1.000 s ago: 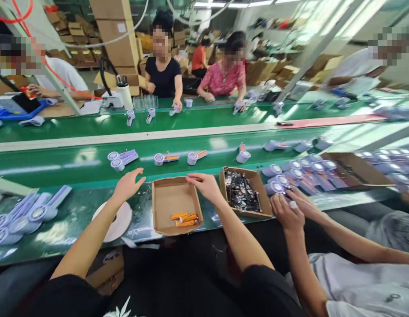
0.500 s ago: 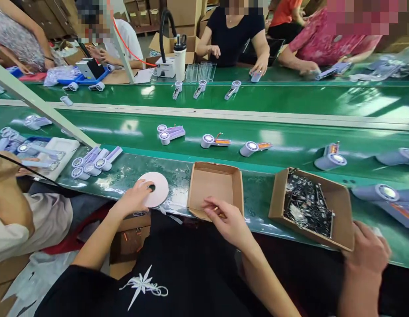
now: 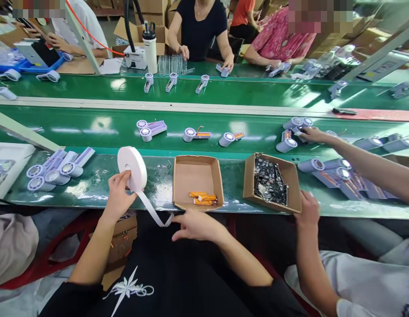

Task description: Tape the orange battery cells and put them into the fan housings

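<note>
My left hand (image 3: 120, 193) grips a roll of white tape (image 3: 138, 169) by its centre hole and near edge, with the roll tilted up off the green bench. A loose strip of tape (image 3: 153, 211) hangs from the roll in a curve down to my right hand (image 3: 194, 225). The end of that strip is at the fingertips of my right hand, index finger stretched out and thumb apart; whether they grip it is hard to tell. Just beyond my right hand stands an open cardboard box (image 3: 194, 169) with several orange batteries (image 3: 204, 201) at its near edge.
A co-worker's hand (image 3: 308, 207) touches a box of black parts (image 3: 270, 180) on the right. Another hand (image 3: 313, 134) reaches over purple fan units (image 3: 286, 144). More units (image 3: 55, 174) lie at left. Spaced units (image 3: 190, 134) rest on the green conveyor (image 3: 118, 141). People sit opposite.
The tape roll has been lifted and tilted by my left hand. My right hand has moved from the box to the strip's end. Batteries now show in the box. The view has shifted right.
</note>
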Demonstrator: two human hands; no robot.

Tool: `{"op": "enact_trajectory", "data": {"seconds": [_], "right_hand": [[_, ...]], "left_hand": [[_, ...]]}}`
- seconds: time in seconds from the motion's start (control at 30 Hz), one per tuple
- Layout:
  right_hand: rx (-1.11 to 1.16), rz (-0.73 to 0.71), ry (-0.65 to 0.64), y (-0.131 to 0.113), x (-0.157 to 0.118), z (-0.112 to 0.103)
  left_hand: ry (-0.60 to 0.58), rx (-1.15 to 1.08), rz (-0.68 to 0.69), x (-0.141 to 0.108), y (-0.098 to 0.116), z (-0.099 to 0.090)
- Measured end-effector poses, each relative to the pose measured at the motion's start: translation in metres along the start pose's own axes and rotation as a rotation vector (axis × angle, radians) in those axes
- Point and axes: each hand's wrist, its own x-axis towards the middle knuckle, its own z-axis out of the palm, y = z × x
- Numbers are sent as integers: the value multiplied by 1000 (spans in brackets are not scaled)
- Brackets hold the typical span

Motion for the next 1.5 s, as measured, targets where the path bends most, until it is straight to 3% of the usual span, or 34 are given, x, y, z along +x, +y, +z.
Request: {"op": "enact_trajectory", "data": {"seconds": [0.13,0.23,0.3,0.43,0.5,0.6,0.7,0.87,0.97,1.03,1.23,1.5], "right_hand": [[-298,162,357,40,-25,-35],[-385,168,321,67,-28,-48],[-236,141,378,77,-26,-51],[381,121,901,75,-26,-53],[709,79,1046,63,-27,-53],[1052,0,966,39,-25,-48],[1145,51,855,22,-20,-35],[820,153,974,17,-14,-16],[603,160,1066,17,-10,-13],[509,162,1052,15,-8,-15],[291,176,755,11,-8,-25],[203,162,468,13,-21,-75]], "left_hand": [[-16,-84,-94,-9,-1,12],[-65,-113,-62,-14,12,23],[-101,-96,7,-15,20,30],[-122,-18,176,-16,35,36],[-114,-3,240,-17,42,37],[-99,-4,302,-18,53,37],[-112,12,340,-20,62,36],[-136,57,385,-21,73,34],[-148,95,416,-21,76,32],[-145,127,437,-22,76,31],[-119,272,500,-17,68,22],[-247,234,618,18,69,-17]]}}
